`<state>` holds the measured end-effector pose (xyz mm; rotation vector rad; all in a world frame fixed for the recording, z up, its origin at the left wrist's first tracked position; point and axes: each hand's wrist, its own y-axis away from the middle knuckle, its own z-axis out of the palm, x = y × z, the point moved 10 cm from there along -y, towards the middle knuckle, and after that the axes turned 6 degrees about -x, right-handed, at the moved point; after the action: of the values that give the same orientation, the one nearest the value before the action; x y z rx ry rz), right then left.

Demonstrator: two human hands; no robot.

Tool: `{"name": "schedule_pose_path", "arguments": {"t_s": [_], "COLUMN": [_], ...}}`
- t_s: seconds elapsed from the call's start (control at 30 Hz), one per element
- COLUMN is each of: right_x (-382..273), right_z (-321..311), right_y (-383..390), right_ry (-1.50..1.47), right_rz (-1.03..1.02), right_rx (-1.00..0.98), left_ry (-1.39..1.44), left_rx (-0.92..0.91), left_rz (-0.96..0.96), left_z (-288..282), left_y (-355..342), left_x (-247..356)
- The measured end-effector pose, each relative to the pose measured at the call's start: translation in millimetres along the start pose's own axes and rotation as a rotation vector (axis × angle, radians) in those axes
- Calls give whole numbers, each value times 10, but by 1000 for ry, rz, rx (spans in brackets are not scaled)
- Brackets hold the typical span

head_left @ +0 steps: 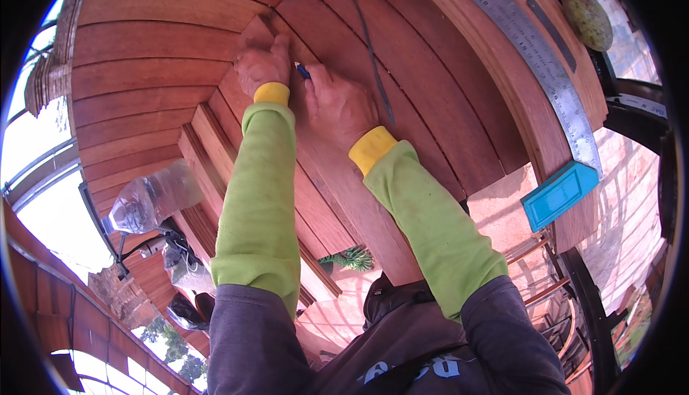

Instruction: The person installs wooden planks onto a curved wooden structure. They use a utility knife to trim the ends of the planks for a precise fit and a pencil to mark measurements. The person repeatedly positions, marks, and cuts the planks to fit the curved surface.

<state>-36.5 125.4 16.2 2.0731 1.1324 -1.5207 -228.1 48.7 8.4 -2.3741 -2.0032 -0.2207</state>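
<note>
A reddish wooden plank [352,194] runs from near my body up to the far end of the slatted wood surface [143,43]. My left hand [262,63] is closed on its far end, fingers curled over the wood. Just to the right, my right hand [343,108] pinches a blue pen-like marker [302,70], its pale tip pointing up and left close to the plank. My fingers hide part of the plank and most of the marker.
A try square with a steel blade [535,54] and teal handle [560,195] lies on a board at right, near a roundish stone-like lump [587,18]. A grey cord [369,43] crosses the slats. A clear plastic bottle [154,197] and wood strips [204,143] are at left.
</note>
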Motion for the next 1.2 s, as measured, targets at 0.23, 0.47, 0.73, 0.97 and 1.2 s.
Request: {"name": "schedule_pose_path", "arguments": {"t_s": [0.23, 0.47, 0.73, 0.97, 1.2], "right_x": [22, -49, -56, -109, -199], "right_z": [7, -52, 161, 386, 406], "right_y": [-37, -23, -889, -1229, -1372], "right_ry": [8, -79, 221, 300, 257], "right_rz": [24, -5, -3, -59, -220], "right_rx": [-25, 51, -30, -217, -221], "left_ry": [-23, 125, 264, 266, 228], "left_rx": [-15, 35, 68, 120, 138], "left_rz": [-33, -129, -128, -122, -108], "left_z": [-41, -28, -46, -82, -49], "left_y": [41, 12, 38, 77, 40], "left_x": [58, -109, -100, -83, -26]}}
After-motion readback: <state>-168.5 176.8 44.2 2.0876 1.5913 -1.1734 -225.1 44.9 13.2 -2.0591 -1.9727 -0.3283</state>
